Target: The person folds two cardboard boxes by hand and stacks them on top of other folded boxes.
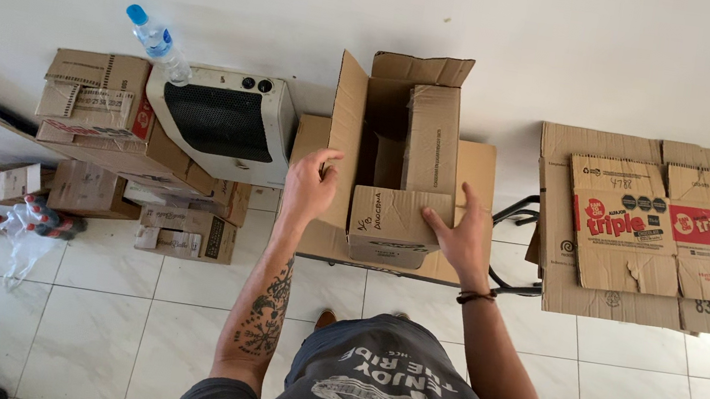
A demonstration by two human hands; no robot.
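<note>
An open brown cardboard box (402, 155) stands on a flat sheet of cardboard (480, 166) in front of me, its flaps spread outward. My left hand (309, 186) grips the box's left flap near its lower edge. On the near flap's right side rests my right hand (460, 234), fingers spread against the cardboard. The inside of the box is in shadow and I cannot see what it holds.
A white heater with a black grille (221, 122) and a clear water bottle (159, 44) sit on stacked cardboard boxes (101, 116) at left. Flattened cartons (648, 231) lie at right over a black metal frame (518, 214). Plastic bags and bottles (36, 226) lie on the white tiled floor.
</note>
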